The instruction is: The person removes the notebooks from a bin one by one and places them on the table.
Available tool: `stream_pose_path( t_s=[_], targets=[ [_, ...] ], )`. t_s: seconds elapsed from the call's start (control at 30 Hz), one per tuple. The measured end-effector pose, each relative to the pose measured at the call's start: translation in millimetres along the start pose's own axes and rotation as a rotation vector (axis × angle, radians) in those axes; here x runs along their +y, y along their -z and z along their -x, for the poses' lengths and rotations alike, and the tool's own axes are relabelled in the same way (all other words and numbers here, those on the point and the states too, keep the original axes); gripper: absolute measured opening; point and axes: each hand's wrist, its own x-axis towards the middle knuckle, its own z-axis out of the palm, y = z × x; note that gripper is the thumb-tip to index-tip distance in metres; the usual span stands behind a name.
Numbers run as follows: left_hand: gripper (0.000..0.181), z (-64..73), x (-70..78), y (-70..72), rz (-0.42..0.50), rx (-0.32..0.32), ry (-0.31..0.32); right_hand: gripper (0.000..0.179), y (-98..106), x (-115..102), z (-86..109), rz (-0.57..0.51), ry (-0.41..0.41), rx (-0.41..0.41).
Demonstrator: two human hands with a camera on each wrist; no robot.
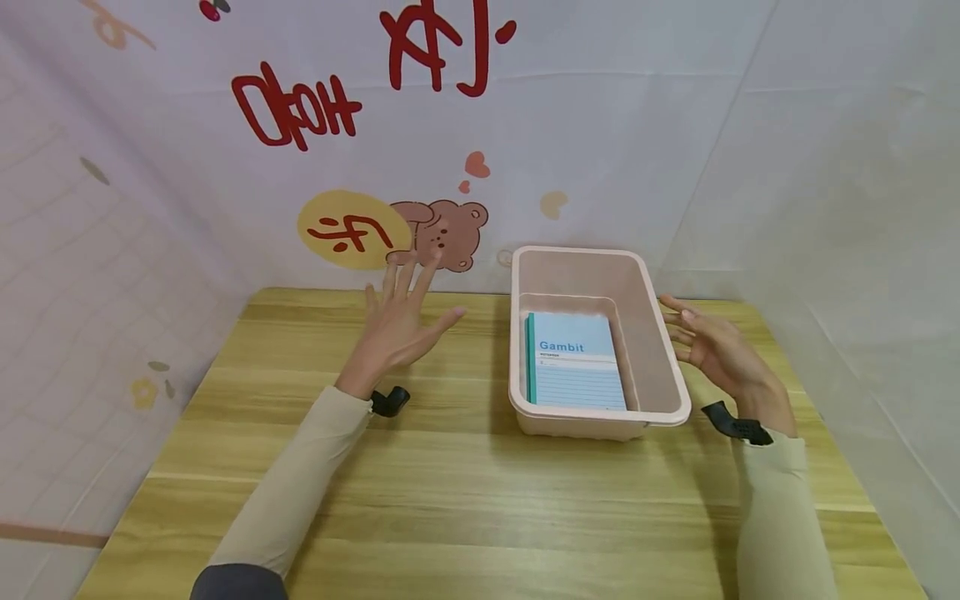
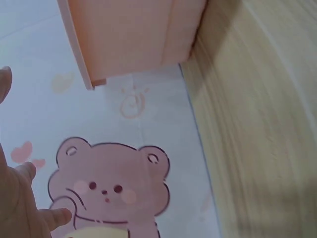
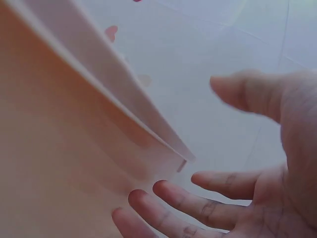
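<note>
A pale pink plastic bin (image 1: 577, 425) stands on the wooden table, right of the middle. Inside it lies a light blue notebook (image 1: 576, 367) marked "Gambit", with a green spine along its left edge. My left hand (image 1: 397, 325) is raised to the left of the bin, fingers spread, holding nothing. At the bin's right side is my right hand (image 1: 712, 346), its fingers extended close to the outer wall. In the right wrist view those fingertips (image 3: 141, 198) come near the bin's side (image 3: 74, 148); whether they touch it I cannot tell.
The wooden table (image 1: 450, 500) meets a white wall covering printed with a pink bear (image 1: 450, 233), hearts and red characters. More white covering rises on the left (image 1: 90, 333) and right (image 1: 847, 250). Each wrist carries a black strap (image 1: 738, 423).
</note>
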Motion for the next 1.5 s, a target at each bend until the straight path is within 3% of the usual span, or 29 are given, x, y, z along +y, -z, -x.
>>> stream_pose_path(
  t_s=[0.13, 0.37, 0.57, 0.77, 1.03, 1.3, 1.5],
  targets=[
    [0.087, -5.6, 8.6, 4.2, 0.012, -0.008, -0.011, 0.048, -8, 1, -4.2, -0.059, 0.006, 0.019],
    [0.085, -18.9, 27.8, 11.6, 0.010, -0.011, -0.040, 0.049, -18, -3, -2.0, -0.008, -0.011, 0.120],
    [0.085, -27.4, 44.0, 17.1, 0.014, -0.025, -0.062, 0.050, -20, -4, -2.9, -0.065, 0.014, 0.103],
    [0.086, -30.0, 62.1, 19.9, -0.006, -0.046, -0.082, 0.055, -21, -2, -1.6, -0.042, 0.004, 0.110],
    [0.089, -35.0, 88.0, 19.8, -0.063, -0.069, -0.095, 0.052, -23, 0, -1.2, -0.079, 0.017, 0.091],
    [0.090, -46.6, 119.7, 17.2, -0.065, -0.095, -0.100, 0.052, -25, 0, -0.6, -0.088, 0.028, 0.079],
    [0.090, -53.6, 145.5, 14.2, -0.042, -0.098, -0.054, 0.051, -25, 1, -0.8, -0.096, 0.023, 0.076]
  ],
)
